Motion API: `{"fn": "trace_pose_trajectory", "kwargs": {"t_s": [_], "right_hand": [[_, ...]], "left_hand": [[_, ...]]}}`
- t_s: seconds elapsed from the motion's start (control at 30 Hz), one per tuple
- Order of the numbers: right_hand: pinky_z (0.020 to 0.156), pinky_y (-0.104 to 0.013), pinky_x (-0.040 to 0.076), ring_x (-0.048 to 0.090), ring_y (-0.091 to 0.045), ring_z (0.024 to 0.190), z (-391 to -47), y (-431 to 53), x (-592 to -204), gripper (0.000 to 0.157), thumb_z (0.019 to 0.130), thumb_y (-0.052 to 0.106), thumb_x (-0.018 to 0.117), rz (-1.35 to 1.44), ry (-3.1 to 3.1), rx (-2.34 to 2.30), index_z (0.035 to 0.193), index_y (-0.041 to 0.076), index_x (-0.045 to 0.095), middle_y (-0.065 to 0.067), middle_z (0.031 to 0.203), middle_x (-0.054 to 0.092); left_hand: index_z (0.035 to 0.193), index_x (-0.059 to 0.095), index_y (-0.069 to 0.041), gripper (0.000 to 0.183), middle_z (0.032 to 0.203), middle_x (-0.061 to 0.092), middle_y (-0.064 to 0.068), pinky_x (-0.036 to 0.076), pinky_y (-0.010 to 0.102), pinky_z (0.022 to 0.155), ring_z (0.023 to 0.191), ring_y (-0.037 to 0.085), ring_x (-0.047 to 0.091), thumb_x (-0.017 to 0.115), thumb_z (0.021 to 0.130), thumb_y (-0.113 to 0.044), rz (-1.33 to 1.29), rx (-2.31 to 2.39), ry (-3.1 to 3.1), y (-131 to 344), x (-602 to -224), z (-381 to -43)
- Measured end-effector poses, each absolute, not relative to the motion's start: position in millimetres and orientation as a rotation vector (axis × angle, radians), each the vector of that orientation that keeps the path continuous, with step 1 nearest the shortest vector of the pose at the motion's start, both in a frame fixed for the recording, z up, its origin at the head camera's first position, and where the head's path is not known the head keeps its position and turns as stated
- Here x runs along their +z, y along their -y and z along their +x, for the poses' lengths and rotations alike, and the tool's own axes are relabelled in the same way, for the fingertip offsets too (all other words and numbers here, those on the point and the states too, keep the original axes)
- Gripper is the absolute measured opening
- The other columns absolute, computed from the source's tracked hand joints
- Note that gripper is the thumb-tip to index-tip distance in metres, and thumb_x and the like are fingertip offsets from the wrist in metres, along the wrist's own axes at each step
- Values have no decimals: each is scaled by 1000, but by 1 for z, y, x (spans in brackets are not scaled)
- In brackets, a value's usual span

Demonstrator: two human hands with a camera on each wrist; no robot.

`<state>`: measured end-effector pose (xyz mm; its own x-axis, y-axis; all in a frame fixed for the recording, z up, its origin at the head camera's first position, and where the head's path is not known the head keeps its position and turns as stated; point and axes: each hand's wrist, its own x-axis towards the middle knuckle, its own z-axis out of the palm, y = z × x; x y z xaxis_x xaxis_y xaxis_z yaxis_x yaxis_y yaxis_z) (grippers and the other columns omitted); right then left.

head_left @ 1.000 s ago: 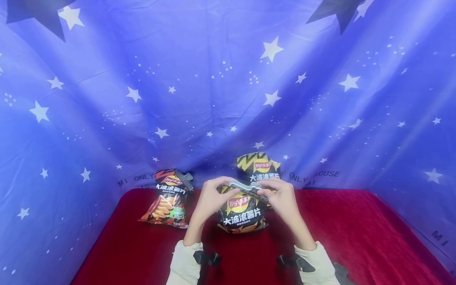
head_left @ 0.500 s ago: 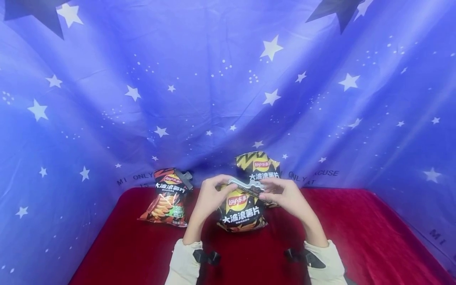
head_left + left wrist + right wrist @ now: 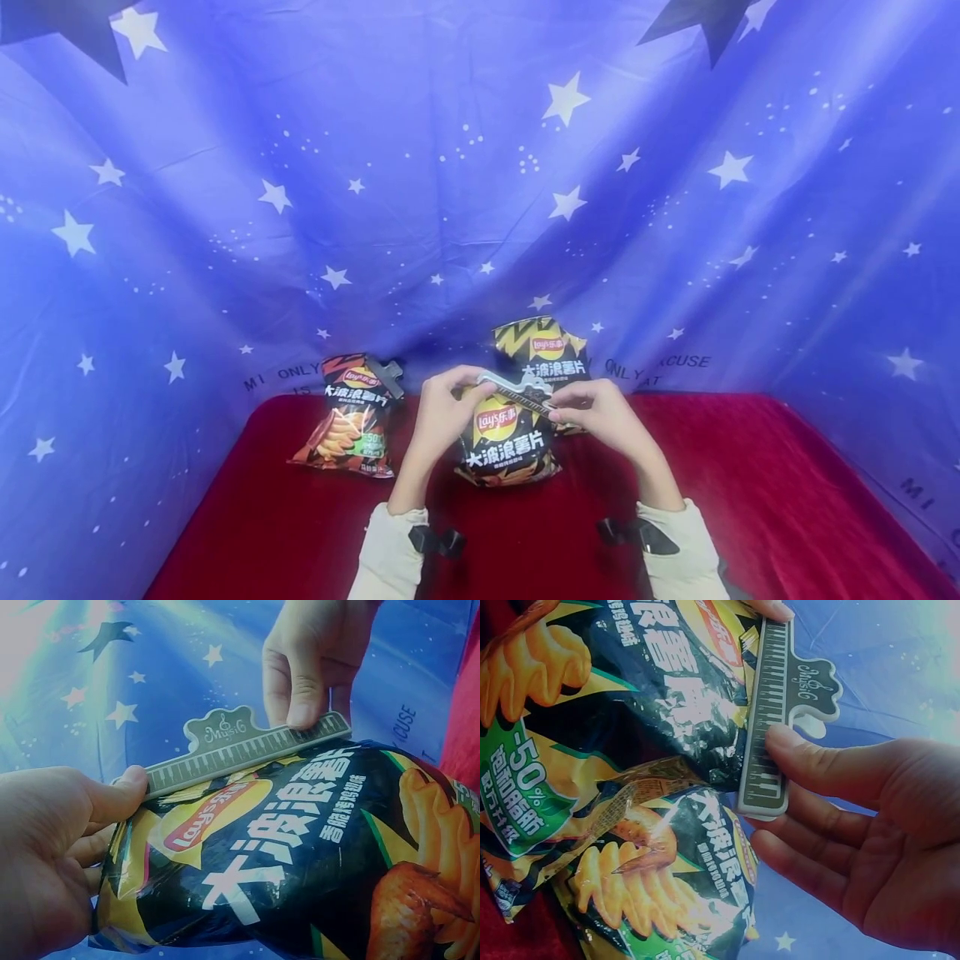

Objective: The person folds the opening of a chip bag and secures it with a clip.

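A clip with a piano-key pattern and the word "Music" lies along the top edge of a black and yellow potato chip bag. My left hand pinches its left end together with the bag's top corner, thumb in front. At the other end, my right hand holds the clip with its thumb on the patterned face and its fingers behind. The bag's printed front faces me, below the clip. In the right wrist view, the clip's wavy top edge points away from the bag.
Behind the held bag stands a second black and yellow chip bag. To the left, a red and black chip bag has a dark clip at its upper right. A red cloth covers the table, and a blue star-printed curtain hangs behind.
My right hand has shifted outward along the clip, from nearer its middle to its right end. The left hand keeps its hold, and the bag stays in nearly the same place.
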<state>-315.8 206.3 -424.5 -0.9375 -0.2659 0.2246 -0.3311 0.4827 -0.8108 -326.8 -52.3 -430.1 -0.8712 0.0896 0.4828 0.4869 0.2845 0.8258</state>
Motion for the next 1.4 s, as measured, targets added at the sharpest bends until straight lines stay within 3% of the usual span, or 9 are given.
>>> {"fn": "trace_pose_trajectory", "kwargs": {"t_s": [0.27,0.5,0.63,0.8,0.93,1.03,1.2,1.4], "right_hand": [[69,-27,60,70,-19,87,-319,-205,-428,18,82,5,82,495,2644,1463,99,-1,78,-17,99,76],[73,-46,62,72,-17,81,-321,-208,-434,19,86,5,78,538,2667,1539,104,-1,75,-17,99,75],[74,-47,63,74,-23,83,-322,-211,-436,20,87,7,78,576,2661,1576,105,0,75,-16,99,75],[73,-40,63,74,-35,85,-324,-215,-438,24,88,12,79,603,2645,1627,108,-1,74,-18,99,75],[75,-42,63,74,-32,87,-327,-217,-442,27,88,13,79,576,2634,1675,111,-2,74,-19,101,75],[78,-44,63,74,-25,87,-329,-216,-445,30,89,13,78,548,2615,1706,113,-3,73,-21,104,74],[80,-37,62,70,-9,86,-331,-215,-447,31,90,13,77,485,2576,1718,115,-5,72,-22,108,74],[77,-28,60,69,-6,84,-330,-213,-448,30,90,9,76,455,2538,1737,114,-8,71,-25,106,73]], "left_hand": [[96,80,-12,13,88,80,2,54,22,73,82,14,72,82,84,-15,-490,-1602,2197,49,-430,-325],[99,80,-16,16,92,80,-1,54,23,74,82,11,69,82,86,-25,-519,-1588,2244,55,-430,-327],[101,80,-20,22,98,80,-4,57,29,81,87,11,70,85,83,-32,-488,-1562,2320,68,-429,-328],[110,77,-16,30,109,78,6,57,40,94,100,20,72,85,84,-28,-443,-1664,2388,90,-428,-330],[119,73,-8,38,117,74,16,57,39,91,102,26,71,84,85,-21,-361,-1815,2466,108,-428,-331],[120,69,0,40,113,74,18,59,40,90,98,27,73,81,87,-18,-327,-1919,2532,117,-431,-331],[107,63,9,27,93,77,18,56,56,94,88,29,77,75,91,-9,-390,-2164,2509,120,-436,-334],[99,65,8,21,82,78,10,60,50,90,78,15,76,75,89,-7,-377,-2214,2412,115,-434,-332]]}}
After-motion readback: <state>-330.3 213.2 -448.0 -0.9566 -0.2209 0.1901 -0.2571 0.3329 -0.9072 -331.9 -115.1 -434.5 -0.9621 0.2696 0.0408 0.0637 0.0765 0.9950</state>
